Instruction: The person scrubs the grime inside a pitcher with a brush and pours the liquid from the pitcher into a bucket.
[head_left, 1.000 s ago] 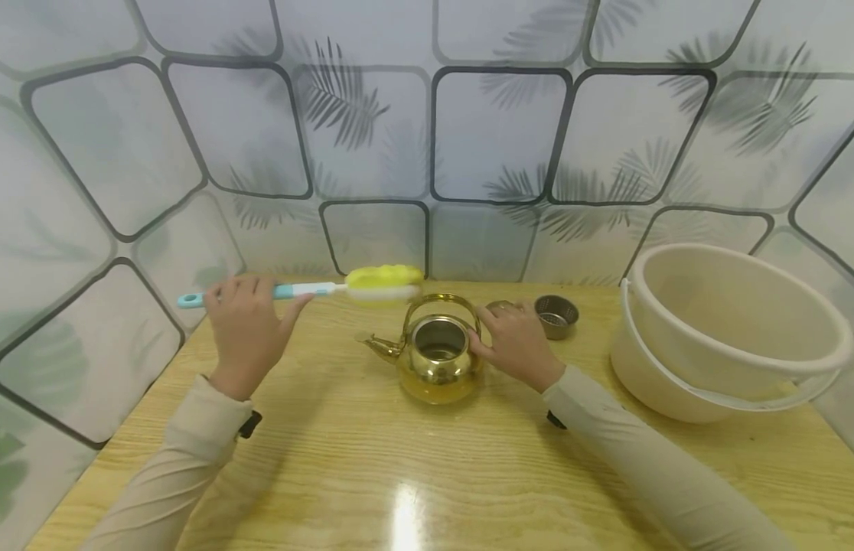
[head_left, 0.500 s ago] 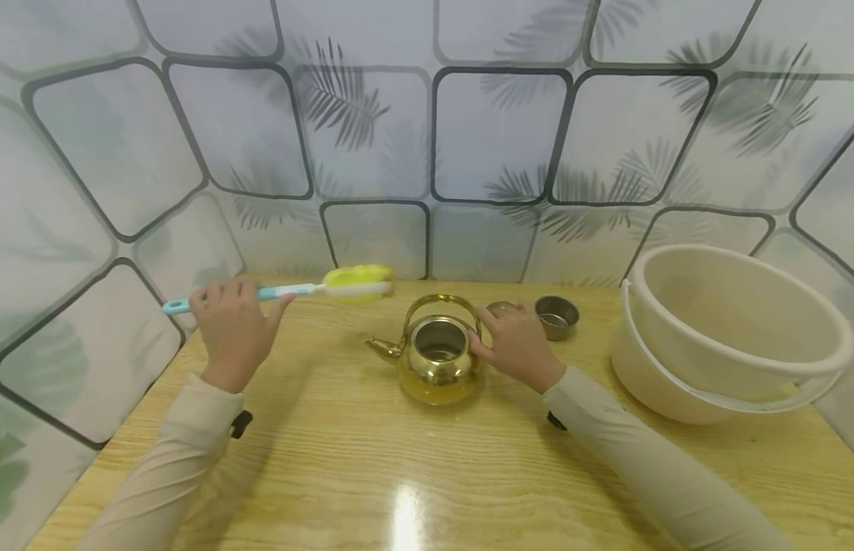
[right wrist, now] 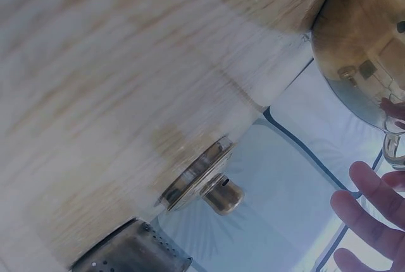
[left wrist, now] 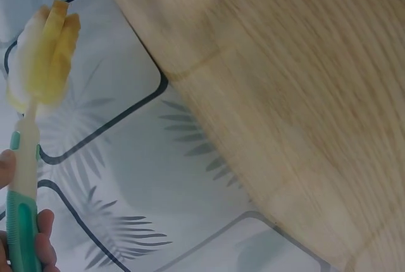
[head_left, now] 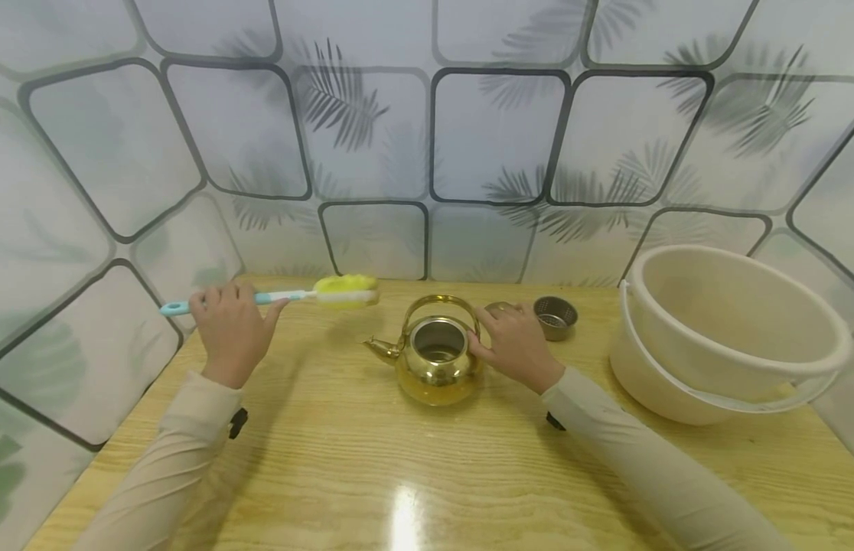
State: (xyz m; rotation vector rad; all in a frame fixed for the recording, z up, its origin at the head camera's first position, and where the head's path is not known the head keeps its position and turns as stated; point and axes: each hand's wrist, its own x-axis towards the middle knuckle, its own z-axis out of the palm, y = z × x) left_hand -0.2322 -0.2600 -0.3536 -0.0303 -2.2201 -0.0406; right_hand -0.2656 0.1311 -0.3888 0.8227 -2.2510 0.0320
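Note:
My left hand (head_left: pixel 233 333) grips a sponge bottle brush (head_left: pixel 285 295) by its blue and white handle, raised above the table. The brush's yellow and white sponge head (left wrist: pixel 45 57) points right in the head view, back and left of the gold teapot (head_left: pixel 437 375), and is slightly blurred. That teapot stands upright with its mouth uncovered and its spout to the left. My right hand (head_left: pixel 515 343) pinches the right side of the teapot's arched handle with thumb and index finger; the other fingers (right wrist: pixel 373 221) are loose. Behind this hand lies the teapot's knobbed lid (right wrist: pixel 199 174), mostly hidden in the head view.
A perforated metal strainer (head_left: pixel 555 317) stands right of the lid. At the right is a large cream bucket (head_left: pixel 675 367) with its bail handle hanging down in front. Patterned wall covering (head_left: pixel 496 138) borders the wooden table (head_left: pixel 344 459) at the back and sides.
The left hand has moved left with the bottle brush, so the sponge head has gone from just behind the teapot to left of it, now slightly lower. The right hand and teapot stay put.

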